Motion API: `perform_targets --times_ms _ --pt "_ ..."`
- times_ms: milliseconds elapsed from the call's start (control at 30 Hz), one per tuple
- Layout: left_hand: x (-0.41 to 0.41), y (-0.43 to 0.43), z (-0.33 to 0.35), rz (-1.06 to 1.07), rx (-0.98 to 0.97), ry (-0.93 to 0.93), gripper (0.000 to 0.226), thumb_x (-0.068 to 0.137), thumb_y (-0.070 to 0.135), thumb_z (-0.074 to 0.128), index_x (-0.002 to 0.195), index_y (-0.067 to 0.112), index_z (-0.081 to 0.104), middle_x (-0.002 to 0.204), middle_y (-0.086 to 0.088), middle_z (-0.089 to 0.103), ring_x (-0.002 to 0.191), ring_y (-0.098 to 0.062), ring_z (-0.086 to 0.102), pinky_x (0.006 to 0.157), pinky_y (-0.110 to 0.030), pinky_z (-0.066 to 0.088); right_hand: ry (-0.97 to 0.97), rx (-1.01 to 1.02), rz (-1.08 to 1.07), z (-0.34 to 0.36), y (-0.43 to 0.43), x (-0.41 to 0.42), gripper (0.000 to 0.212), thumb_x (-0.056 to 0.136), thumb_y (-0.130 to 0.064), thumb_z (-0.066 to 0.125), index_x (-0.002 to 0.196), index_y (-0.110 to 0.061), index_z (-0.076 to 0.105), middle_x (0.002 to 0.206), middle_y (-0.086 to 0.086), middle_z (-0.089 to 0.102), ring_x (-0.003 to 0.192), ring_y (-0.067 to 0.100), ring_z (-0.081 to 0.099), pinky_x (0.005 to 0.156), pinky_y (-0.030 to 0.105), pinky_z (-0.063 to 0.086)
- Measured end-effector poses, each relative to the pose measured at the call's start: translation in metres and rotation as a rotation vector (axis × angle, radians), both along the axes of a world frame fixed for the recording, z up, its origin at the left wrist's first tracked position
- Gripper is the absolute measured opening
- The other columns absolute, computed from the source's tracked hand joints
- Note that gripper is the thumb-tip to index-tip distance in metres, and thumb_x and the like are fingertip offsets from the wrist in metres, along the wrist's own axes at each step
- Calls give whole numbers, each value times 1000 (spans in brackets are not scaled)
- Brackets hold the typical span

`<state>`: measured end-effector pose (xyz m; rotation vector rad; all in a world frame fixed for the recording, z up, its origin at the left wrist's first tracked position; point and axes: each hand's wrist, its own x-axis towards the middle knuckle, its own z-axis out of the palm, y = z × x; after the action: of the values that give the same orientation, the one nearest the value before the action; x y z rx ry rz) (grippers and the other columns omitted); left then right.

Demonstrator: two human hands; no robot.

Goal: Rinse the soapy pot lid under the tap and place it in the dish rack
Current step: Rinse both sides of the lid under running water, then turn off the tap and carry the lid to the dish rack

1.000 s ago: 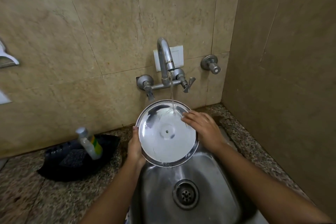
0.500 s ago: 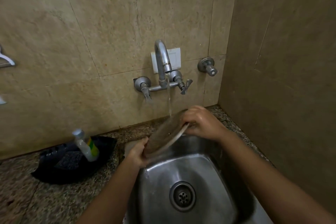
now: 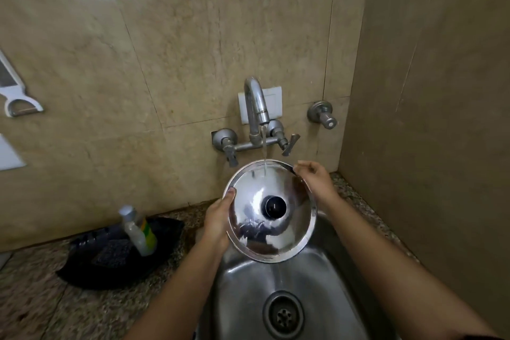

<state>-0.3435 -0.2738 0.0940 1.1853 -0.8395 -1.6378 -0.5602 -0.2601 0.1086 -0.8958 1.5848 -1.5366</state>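
Observation:
A shiny steel pot lid with a black knob at its centre is held above the steel sink, knob side facing me. The wall tap runs, and its thin stream lands on the lid's upper part. My left hand grips the lid's left rim, thumb over the edge. My right hand holds the upper right rim with its fingertips. No dish rack is in view.
A black tray with a dish-soap bottle and a scrubber sits on the granite counter to the left. Tiled walls close in behind and on the right. The drain lies below the lid. A peeler hangs at far left.
The lid has been flipped: a second ago its hollow underside faced me, half a second ago it was edge-on, now the knob side faces me under the water. Both hands shifted along the rim.

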Motion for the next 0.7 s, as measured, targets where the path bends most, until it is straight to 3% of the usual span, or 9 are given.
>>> perform_targets --times_ms 100,167,233,333,433,567,700 --pt "-7 2 5 79 -34 -62 22 86 29 66 90 8 68 93 -16 70 90 -37 65 89 -51 53 162 -25 18 22 -15 7 36 89 -27 63 121 -12 58 104 4 64 101 22 59 92 36 48" --pt "-8 3 7 110 -64 -71 20 87 27 65 90 7 67 87 -12 68 87 -33 63 88 -46 52 346 -30 -30 31 -27 11 20 88 -28 65 105 -16 62 82 -6 59 86 19 58 68 29 45" --pt "-6 3 6 141 -75 -75 18 87 28 65 81 11 66 81 -9 64 83 -30 59 84 -43 50 502 17 -141 34 -36 15 12 87 -27 66 94 -17 64 76 -8 58 78 16 56 54 24 34" --pt "6 2 5 178 -86 -93 19 85 32 67 77 15 66 80 -8 64 85 -31 60 88 -45 51 691 72 -284 30 -43 16 18 85 -27 67 98 -15 67 95 2 67 83 21 62 60 24 36" --pt "17 0 3 211 -95 -80 17 84 30 69 78 14 68 83 -8 68 88 -32 63 93 -51 51 834 92 -316 28 -42 18 21 87 -27 65 103 -13 66 112 7 60 91 27 62 67 30 43" --pt "21 2 2 279 -93 -64 15 82 29 71 74 16 70 81 -7 70 87 -32 65 88 -48 54 967 45 -293 32 -43 20 18 85 -14 62 102 -10 67 113 7 57 89 26 60 71 31 47" --pt "21 5 -1 330 -103 -5 19 80 29 73 67 16 71 78 -3 70 85 -25 63 77 -36 53 1076 100 -137 30 -35 9 31 90 -21 58 120 -14 58 120 9 54 102 29 58 80 38 50"
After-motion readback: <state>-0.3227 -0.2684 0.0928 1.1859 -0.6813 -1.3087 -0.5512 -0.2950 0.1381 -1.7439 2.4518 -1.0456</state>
